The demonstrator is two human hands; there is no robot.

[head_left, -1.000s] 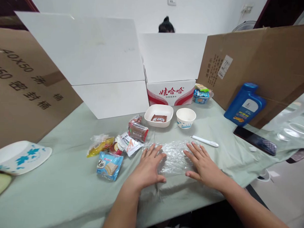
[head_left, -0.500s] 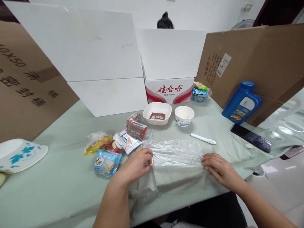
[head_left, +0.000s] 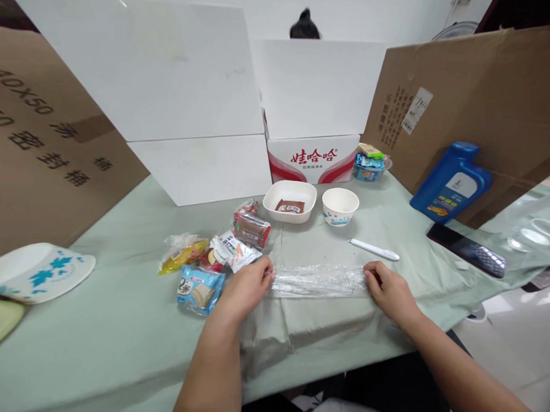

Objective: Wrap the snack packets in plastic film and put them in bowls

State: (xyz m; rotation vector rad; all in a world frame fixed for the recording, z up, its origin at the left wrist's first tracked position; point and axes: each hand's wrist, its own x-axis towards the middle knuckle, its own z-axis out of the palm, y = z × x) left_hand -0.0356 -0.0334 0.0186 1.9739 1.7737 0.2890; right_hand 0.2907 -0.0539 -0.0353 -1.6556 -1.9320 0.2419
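Note:
A crinkled strip of clear plastic film point(head_left: 318, 281) stretches between my two hands, just above or on the tablecloth. My left hand point(head_left: 250, 284) pinches its left end, fingers closed. At the other end my right hand point(head_left: 387, 289) grips the film between thumb and fingers. Close beside my left hand lie a white snack packet point(head_left: 237, 251), a blue snack packet point(head_left: 200, 289) and a brown packet point(head_left: 251, 228). A white utility knife point(head_left: 373, 250) rests beyond my right hand. Behind the film stand a white dish point(head_left: 290, 192) with a brown packet inside and a paper bowl point(head_left: 340, 202).
White panels point(head_left: 199, 167) and a white carton point(head_left: 313, 159) stand at the back, with brown cardboard point(head_left: 450, 92) on the right. A blue bottle point(head_left: 454, 182) and a phone point(head_left: 465, 250) sit at right. A patterned bowl point(head_left: 42, 273) is at left. Someone's hair shows behind the panels.
The film has become narrower from front to back, its far edge drawn toward me. My right hand now pinches its end with curled fingers. The whole view has shifted slightly.

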